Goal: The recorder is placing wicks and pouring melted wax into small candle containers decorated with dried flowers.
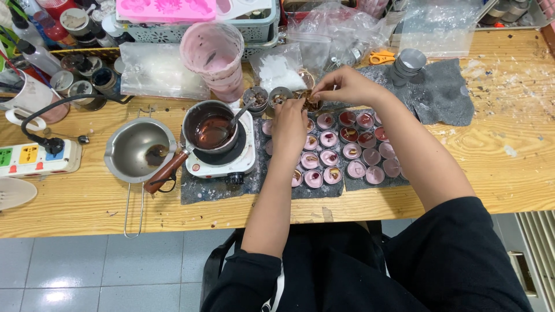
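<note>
Both arms are bare from above the elbow down to the left hand [289, 128] and right hand [344, 86] — no rings, watch or gloves show. The person wears a black short-sleeved top with loose sleeves, and black clothing covers the lap — plain, without visible print.

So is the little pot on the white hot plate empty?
No, the small pot on the white hot plate holds dark reddish-brown liquid, with a spoon resting in it.
</note>
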